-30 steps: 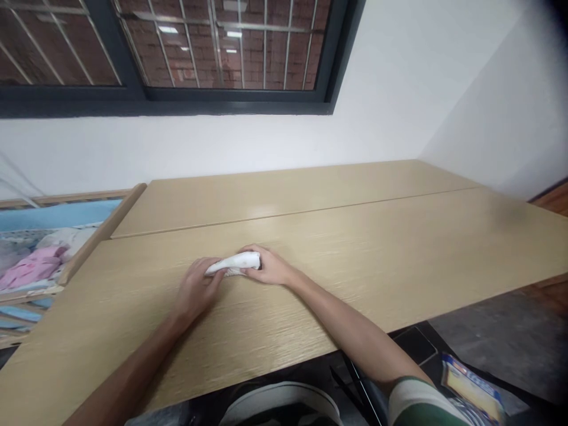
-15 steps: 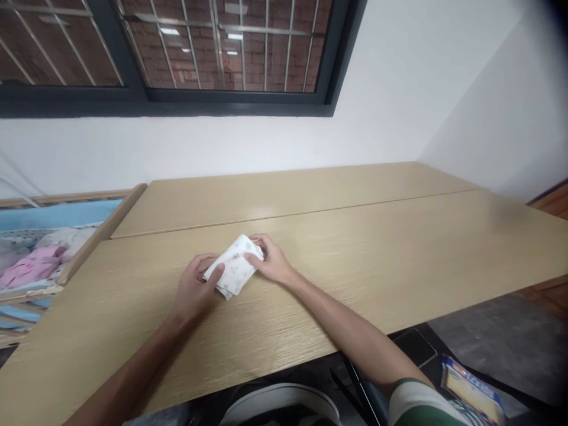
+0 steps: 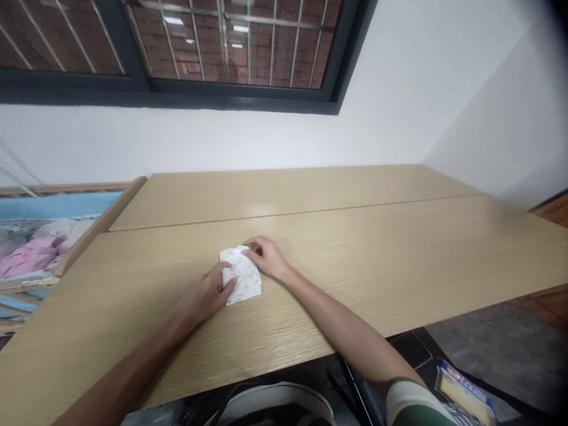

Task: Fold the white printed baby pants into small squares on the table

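Observation:
A small folded white cloth (image 3: 243, 279) with a faint printed pattern lies on the light wood table (image 3: 355, 254). Its lower edge is fanned into layers at the right. My left hand (image 3: 213, 291) grips the cloth's left side, thumb on top and fingers curled at the edge. At the upper right corner, my right hand (image 3: 266, 258) pinches the cloth between thumb and forefinger. The fingertips under the fabric are hidden, and small details of the print are too fine to make out.
To the left stands a wooden crib (image 3: 102, 228) with blue lining, holding a pink cloth (image 3: 33, 255) and white bedding. A seam runs along the table near the wall (image 3: 266, 139). Below its front edge at the right sits a blue-and-yellow package (image 3: 465, 393).
The cloth has come down onto the table and turned, its layers now fanning toward the lower right. My left hand has shifted right, and my right hand has moved to the upper corner.

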Demonstrator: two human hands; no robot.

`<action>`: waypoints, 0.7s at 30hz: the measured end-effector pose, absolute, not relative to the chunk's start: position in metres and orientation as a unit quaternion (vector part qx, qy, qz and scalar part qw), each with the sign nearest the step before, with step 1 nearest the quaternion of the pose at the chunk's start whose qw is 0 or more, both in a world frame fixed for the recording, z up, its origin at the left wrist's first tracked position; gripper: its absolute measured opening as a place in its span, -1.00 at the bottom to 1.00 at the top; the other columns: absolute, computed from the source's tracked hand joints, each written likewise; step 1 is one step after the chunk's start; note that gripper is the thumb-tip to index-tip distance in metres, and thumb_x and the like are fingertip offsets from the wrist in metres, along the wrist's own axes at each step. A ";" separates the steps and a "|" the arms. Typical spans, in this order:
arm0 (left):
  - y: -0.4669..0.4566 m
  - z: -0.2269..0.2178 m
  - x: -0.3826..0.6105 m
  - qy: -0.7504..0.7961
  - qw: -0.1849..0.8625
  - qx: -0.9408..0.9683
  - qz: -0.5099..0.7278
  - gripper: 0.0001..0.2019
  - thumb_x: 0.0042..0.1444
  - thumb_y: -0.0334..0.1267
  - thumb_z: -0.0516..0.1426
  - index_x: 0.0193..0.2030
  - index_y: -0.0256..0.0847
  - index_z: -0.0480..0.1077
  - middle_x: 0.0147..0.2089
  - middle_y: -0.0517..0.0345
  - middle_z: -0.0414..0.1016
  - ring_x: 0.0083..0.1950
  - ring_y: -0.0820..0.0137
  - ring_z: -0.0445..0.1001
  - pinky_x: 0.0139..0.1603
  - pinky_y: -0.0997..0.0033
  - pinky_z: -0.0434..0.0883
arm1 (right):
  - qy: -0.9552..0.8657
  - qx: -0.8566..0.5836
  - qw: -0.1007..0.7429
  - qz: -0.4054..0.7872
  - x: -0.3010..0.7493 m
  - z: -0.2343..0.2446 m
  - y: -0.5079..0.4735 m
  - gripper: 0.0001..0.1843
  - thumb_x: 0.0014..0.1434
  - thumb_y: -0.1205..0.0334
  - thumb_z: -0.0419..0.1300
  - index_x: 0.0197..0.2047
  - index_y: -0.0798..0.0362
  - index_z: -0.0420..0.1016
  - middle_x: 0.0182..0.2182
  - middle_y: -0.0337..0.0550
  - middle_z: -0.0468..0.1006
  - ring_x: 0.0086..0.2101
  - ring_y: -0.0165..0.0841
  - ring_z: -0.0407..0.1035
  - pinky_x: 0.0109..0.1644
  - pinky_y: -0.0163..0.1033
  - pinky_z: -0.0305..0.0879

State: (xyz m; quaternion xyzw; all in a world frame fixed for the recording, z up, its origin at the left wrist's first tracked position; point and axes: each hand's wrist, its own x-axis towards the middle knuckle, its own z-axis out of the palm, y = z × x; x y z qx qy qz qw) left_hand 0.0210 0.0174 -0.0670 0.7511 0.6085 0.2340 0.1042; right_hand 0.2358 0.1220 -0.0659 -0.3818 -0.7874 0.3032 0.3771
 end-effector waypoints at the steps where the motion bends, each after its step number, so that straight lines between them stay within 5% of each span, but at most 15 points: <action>1: 0.016 -0.065 0.021 0.602 0.062 0.762 0.231 -0.69 0.34 0.01 0.05 0.05 -0.11 0.38 -0.48 0.25 0.47 -0.44 0.28 0.49 -0.40 0.32 0.30 | -0.796 -0.375 0.377 0.288 0.236 -0.063 0.120 -0.69 0.34 0.07 0.24 0.02 0.09 0.55 -0.09 0.01 0.59 -0.12 -0.26 0.48 0.01 -0.11 0.43; 5: 0.006 -0.055 0.030 0.496 -0.071 0.826 0.259 -0.77 0.37 -0.12 0.06 -0.04 -0.15 0.47 -0.20 -0.01 0.59 -0.13 0.18 0.56 -0.07 0.17 0.44 | -0.859 -0.301 0.360 0.203 0.235 -0.043 0.105 -0.56 0.43 0.07 0.11 0.30 0.01 0.39 0.25 0.06 0.44 0.26 -0.17 0.31 0.36 0.05 0.21; 10: -0.014 -0.054 0.052 0.353 -0.001 0.906 0.232 -0.53 0.35 -0.05 0.07 0.31 -0.21 0.32 0.25 -0.17 0.48 0.30 0.04 0.40 0.33 -0.03 0.34 | -0.921 -0.195 0.271 0.202 0.223 -0.016 0.083 -0.45 0.50 0.06 -0.03 0.49 -0.10 0.14 0.44 -0.07 0.21 0.42 -0.24 0.07 0.46 0.04 0.09; 21: -0.019 -0.068 0.053 0.387 0.111 0.902 0.159 -0.52 0.30 0.08 0.09 0.20 -0.19 0.44 0.14 -0.12 0.60 0.09 0.01 0.58 0.10 0.03 0.51 | -0.972 -0.112 0.115 0.174 0.207 -0.031 0.073 -0.43 0.48 0.04 0.06 0.49 -0.14 0.15 0.44 -0.18 0.19 0.46 -0.28 -0.04 0.53 -0.02 -0.15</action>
